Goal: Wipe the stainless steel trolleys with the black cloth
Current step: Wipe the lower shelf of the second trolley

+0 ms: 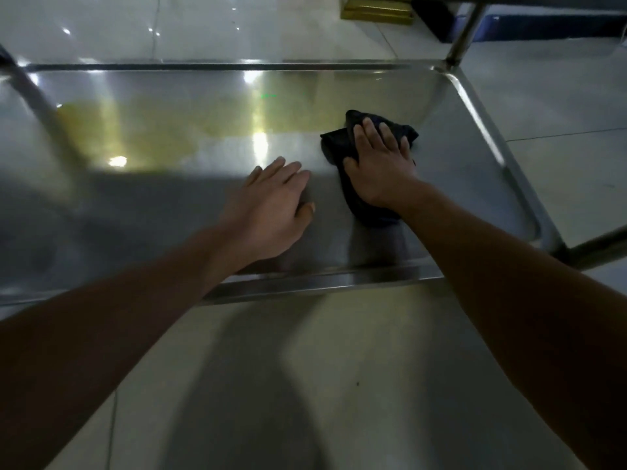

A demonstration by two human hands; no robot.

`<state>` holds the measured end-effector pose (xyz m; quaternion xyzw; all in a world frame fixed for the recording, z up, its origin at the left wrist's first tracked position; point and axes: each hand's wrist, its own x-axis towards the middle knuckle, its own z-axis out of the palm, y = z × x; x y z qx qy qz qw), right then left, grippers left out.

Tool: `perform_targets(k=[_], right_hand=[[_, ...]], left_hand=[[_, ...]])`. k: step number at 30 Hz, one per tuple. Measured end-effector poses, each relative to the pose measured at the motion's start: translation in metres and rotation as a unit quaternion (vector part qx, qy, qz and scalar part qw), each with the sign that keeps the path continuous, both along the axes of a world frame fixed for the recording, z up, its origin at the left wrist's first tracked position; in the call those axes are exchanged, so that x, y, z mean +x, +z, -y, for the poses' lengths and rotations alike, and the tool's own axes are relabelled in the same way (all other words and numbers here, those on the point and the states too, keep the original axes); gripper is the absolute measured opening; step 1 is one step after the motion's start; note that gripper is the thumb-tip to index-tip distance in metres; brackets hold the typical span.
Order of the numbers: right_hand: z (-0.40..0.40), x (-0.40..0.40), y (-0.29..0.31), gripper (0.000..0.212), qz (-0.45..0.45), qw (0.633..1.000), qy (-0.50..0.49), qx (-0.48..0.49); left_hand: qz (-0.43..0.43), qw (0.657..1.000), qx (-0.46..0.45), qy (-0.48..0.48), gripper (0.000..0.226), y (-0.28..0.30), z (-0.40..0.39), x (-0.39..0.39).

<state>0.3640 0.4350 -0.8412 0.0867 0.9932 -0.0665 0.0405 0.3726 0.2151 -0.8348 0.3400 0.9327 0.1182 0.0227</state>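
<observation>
Slippage is the main worry: the right hand (pixel 380 171) lies flat on the black cloth (pixel 368 205), fingers straight and pressing down rather than curled round it, so that grip is wide and holds the cloth only by pressure. On polished steel a bunched cloth could slide out from under the palm or roll up, leaving bare skin dragging over the metal and printing fresh smears. The left hand (pixel 271 205) rests spread on the shelf just to the left of the cloth, its grip likewise wide and holding nothing; I judge it could leave marks on the patch beneath it, which would then need another pass. The raised rim to the right of the cloth may catch knuckles or trap dirt in the corner.

The cloth is dark, crumpled and folded unevenly, part showing beyond the fingertips and part trailing back beneath the wrist. It lies on the right portion of the stainless steel trolley (pixel 339 281) shelf, whose surface is glossy, with bright glare spots and a yellowish reflection far left of the hands.
</observation>
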Motion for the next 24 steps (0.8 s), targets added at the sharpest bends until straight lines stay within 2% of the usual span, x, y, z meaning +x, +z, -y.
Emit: perform_targets(k=[10, 24], right_hand=[[0.12, -0.034, 0.001, 0.065, -0.002, 0.996, 0.085, 0.002], [0.271, -0.036, 0.001, 0.064, 0.006, 0.985, 0.17, 0.026]], left_hand=[[-0.003, 0.996, -0.063, 0.067, 0.06, 0.007, 0.12, 0.0], [0.008, 0.991, -0.046, 0.123, 0.062, 0.01, 0.264, 0.027]])
